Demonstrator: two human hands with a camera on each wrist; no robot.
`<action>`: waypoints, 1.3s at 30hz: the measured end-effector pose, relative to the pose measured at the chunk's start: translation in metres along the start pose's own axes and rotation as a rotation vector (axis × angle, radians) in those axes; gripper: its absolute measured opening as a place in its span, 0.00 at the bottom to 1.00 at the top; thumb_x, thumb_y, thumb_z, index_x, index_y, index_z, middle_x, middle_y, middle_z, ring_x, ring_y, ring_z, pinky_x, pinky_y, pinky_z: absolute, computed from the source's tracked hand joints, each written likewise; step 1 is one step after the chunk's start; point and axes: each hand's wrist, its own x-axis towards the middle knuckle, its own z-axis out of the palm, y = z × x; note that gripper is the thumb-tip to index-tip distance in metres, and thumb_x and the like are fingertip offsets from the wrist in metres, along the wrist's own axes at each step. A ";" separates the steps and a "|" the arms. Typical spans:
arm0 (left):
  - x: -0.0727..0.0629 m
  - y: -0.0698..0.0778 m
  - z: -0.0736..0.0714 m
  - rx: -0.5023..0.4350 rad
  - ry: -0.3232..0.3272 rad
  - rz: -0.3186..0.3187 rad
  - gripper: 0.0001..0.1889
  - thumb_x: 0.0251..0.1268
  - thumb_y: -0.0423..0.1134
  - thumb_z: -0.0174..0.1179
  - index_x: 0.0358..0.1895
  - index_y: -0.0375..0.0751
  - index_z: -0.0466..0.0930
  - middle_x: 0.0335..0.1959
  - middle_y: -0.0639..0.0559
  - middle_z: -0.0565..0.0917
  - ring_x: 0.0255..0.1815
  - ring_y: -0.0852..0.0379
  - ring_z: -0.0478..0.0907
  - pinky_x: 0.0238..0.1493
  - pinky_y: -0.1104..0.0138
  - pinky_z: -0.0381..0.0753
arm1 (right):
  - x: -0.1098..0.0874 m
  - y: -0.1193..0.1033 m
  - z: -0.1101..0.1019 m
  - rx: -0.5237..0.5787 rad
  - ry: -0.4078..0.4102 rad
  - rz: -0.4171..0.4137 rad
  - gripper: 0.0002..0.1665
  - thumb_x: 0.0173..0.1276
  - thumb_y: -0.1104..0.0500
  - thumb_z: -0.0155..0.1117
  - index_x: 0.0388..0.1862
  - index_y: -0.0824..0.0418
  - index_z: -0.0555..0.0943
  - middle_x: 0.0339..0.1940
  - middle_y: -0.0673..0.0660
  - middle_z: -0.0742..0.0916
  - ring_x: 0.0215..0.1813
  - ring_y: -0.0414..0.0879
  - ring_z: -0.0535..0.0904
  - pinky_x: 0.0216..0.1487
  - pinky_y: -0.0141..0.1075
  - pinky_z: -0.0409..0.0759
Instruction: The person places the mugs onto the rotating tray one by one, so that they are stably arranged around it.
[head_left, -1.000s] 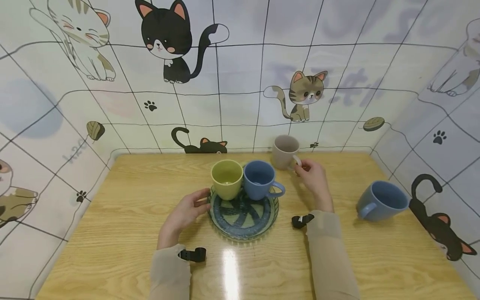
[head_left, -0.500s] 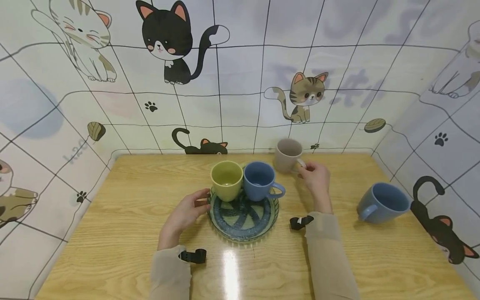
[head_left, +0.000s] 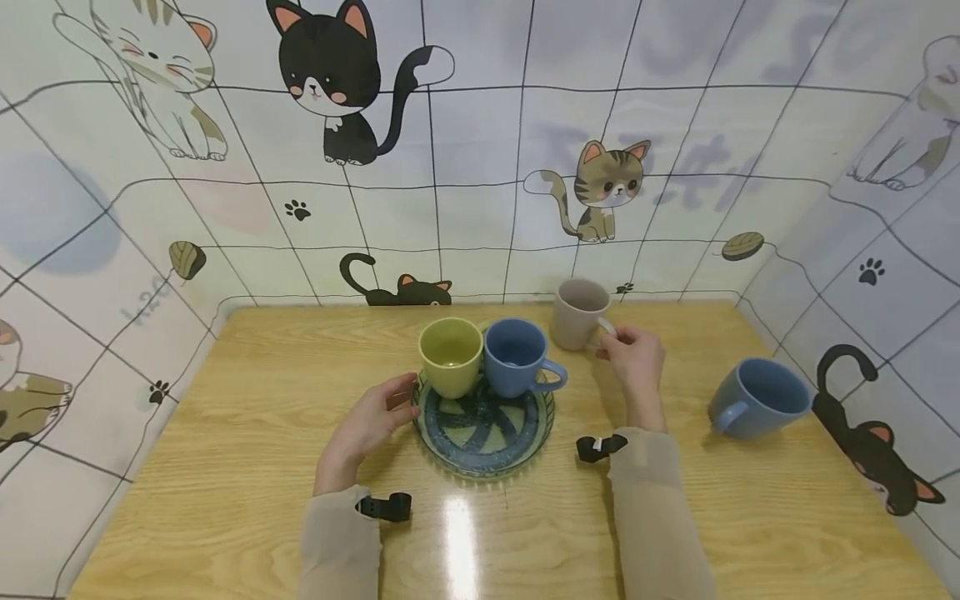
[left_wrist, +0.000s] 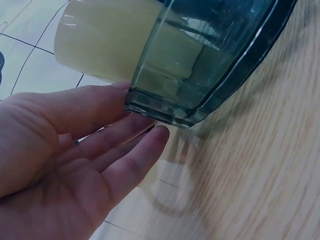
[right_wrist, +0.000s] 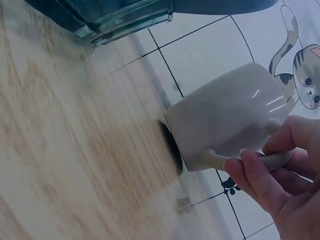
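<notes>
In the head view my right hand (head_left: 633,362) pinches the handle of a greyish-pink mug (head_left: 577,321) near the back wall. The right wrist view shows this mug (right_wrist: 225,117) upright, with a dark strip under its base; whether it touches the table I cannot tell. My left hand (head_left: 375,417) is at the left edge of a round glass tray (head_left: 483,462) with a blue pattern. In the left wrist view its extended fingers touch the tray's outer wall (left_wrist: 170,112). Side by side on the tray stand a yellow-green cup (head_left: 452,358) and a blue mug (head_left: 516,358), its handle pointing right.
Another blue mug (head_left: 759,400) stands apart at the right of the wooden table (head_left: 225,467), its handle toward the front left. Walls (head_left: 480,208) printed with cats close off the back and both sides.
My right hand has moved the greyish-pink mug slightly right and toward me by its handle. The left hand stays by the tray, and the cups on it stay in place.
</notes>
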 end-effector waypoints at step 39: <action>0.005 -0.008 -0.003 0.022 0.099 -0.023 0.28 0.70 0.31 0.58 0.70 0.28 0.63 0.55 0.33 0.79 0.52 0.43 0.80 0.51 0.57 0.82 | -0.064 0.007 -0.040 0.089 0.230 0.003 0.10 0.65 0.58 0.66 0.36 0.66 0.85 0.32 0.51 0.88 0.27 0.37 0.85 0.31 0.27 0.73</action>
